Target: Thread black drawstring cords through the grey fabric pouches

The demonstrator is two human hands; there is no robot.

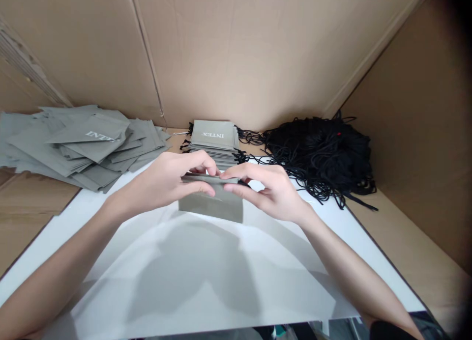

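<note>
While held above table, grey pouch top edge pinched between fingers.

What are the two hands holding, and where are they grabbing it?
Both hands, left hand and right hand, hold one grey pouch above the white board, pinching its top edge.

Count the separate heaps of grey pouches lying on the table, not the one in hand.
2: a loose spread pile of grey pouches at far left, and a neat stack at the back centre beside the black cords. Others may lie out of view.
</note>
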